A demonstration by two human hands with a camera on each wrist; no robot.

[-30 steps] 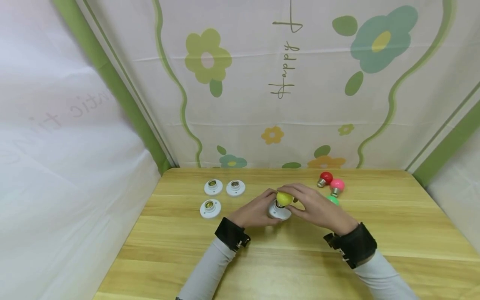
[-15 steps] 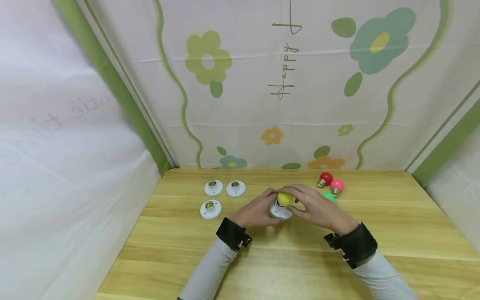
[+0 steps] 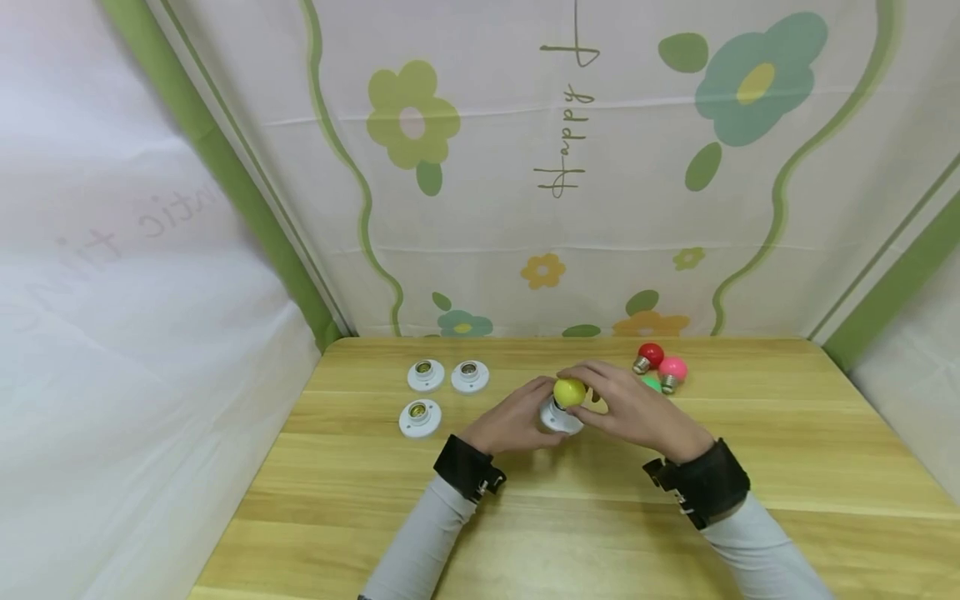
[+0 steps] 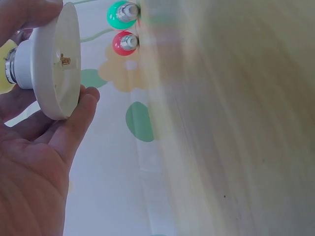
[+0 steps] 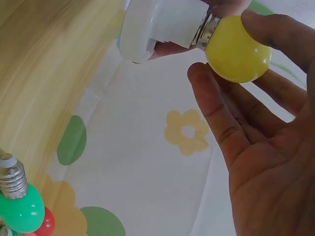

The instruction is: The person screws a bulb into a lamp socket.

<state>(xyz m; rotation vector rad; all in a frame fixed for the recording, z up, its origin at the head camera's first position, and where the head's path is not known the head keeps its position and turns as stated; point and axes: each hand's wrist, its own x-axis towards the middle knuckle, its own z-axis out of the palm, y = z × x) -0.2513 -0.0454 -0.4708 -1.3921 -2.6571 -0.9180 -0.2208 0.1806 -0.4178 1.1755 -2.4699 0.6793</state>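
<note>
My left hand [image 3: 513, 422] grips a white round lamp holder [image 4: 54, 64] by its rim, lifted off the table with its hollow underside showing in the left wrist view. My right hand [image 3: 626, 406] holds a yellow light bulb [image 5: 238, 49] between thumb and fingers. The bulb's metal screw base sits at the holder's mouth, with part of the thread showing outside it. In the head view the bulb is tilted above the holder, between both hands.
Three more white lamp holders, one of them the front one [image 3: 420, 417], stand on the wooden table [image 3: 315, 500] at left. Red [image 3: 651, 356], pink [image 3: 673, 369] and green [image 3: 651, 383] bulbs lie at right, behind my right hand. A patterned curtain [image 3: 480, 208] closes off the back.
The right fingers have shifted slightly around the yellow bulb, so more of it shows. The hands and holder stay in nearly the same place; the head view has moved a little.
</note>
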